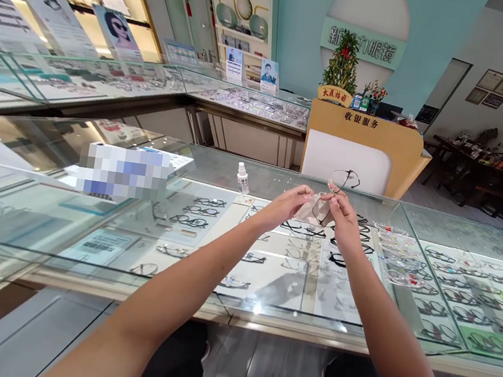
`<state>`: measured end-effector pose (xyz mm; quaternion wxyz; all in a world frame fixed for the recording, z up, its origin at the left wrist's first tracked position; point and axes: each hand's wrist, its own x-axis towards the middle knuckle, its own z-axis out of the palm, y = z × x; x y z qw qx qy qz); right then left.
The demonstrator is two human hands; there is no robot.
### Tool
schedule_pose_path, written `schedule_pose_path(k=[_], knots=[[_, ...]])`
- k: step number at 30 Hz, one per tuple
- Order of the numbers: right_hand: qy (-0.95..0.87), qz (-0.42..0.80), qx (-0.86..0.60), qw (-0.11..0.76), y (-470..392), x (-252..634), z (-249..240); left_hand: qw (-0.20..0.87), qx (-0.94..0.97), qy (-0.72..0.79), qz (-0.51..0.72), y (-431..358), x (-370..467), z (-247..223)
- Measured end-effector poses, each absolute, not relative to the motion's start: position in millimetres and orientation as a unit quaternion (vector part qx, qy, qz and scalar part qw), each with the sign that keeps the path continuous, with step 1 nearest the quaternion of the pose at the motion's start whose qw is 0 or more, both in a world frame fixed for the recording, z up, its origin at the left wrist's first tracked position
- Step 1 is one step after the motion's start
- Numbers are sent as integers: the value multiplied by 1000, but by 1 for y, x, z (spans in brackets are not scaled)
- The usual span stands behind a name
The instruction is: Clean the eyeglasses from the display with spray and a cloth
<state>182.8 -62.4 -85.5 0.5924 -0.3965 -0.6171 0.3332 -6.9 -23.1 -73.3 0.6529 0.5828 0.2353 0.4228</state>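
Observation:
Above the glass display counter, both hands meet around a pair of thin-framed glasses [345, 178] and a pale cloth [309, 210]. My left hand [293, 204] has its fingers closed on the cloth, at the left side of the glasses. Closed fingers of my right hand [343, 214] grip the glasses' frame, with one lens standing above the hand. The lower part of the glasses lies against the cloth and is partly hidden by it. A small white bottle [243, 178] stands upright on the counter, left of my hands.
Rows of eyeglasses [188, 220] lie under the counter glass [199, 296]. Printed cards and a blurred-out item [123, 170] are on the left. Beyond stand more display cases and a wooden cashier desk [407, 149] with a plant [342, 70].

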Motion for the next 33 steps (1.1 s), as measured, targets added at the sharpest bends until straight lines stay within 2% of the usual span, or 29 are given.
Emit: schedule_pose_path(k=[5,13,19,26,33], knots=[[-562,403,-362,625,-66,174,-82,628,590,236,449,-27,-3,-76],[-507,523,-305,614,-76,163,-81,683,550,251,411,-30,7,-92],[-508,525,-309,610,-77,163,-81,672,596,243,367,-35,8,-88],[-499,518,-314,620,-77,165,-78,726,521,243,376,-35,9,-91],[-495,513,-312,629,-76,167,-76,737,521,232,362,-34,9,-90]])
